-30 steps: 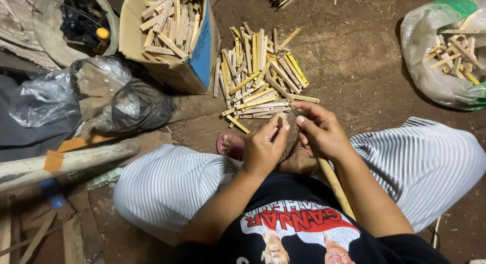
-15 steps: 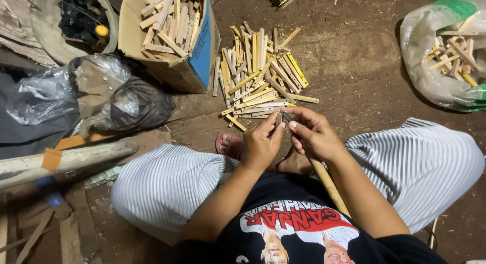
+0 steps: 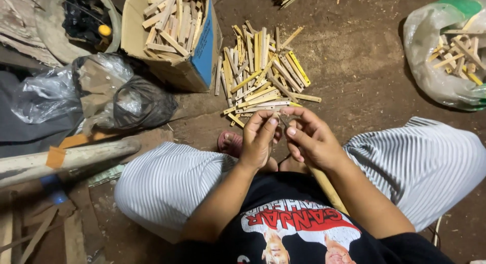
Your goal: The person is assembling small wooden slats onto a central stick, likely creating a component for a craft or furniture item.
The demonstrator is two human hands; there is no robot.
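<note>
I sit on a dirt floor with knees apart in striped shorts. My left hand [image 3: 259, 138] and my right hand [image 3: 310, 137] meet in front of me, fingers curled around a small thin bamboo piece [image 3: 280, 120] pinched between them. A long wooden handle [image 3: 326, 187] runs from under my right hand back toward my lap; I cannot tell whether that hand holds it. Just beyond my hands lies a pile of short bamboo sticks [image 3: 263, 74] on the ground.
A cardboard box [image 3: 174, 36] full of wood slats stands at the upper left. A plastic bag of sticks [image 3: 450, 53] sits at the upper right. Crumpled plastic bags [image 3: 96, 94], a thick pole [image 3: 66, 157] and a round basket [image 3: 81, 21] lie at the left.
My hands have shifted slightly; the fingers have adjusted their pinch on the small piece. Nothing else has moved.
</note>
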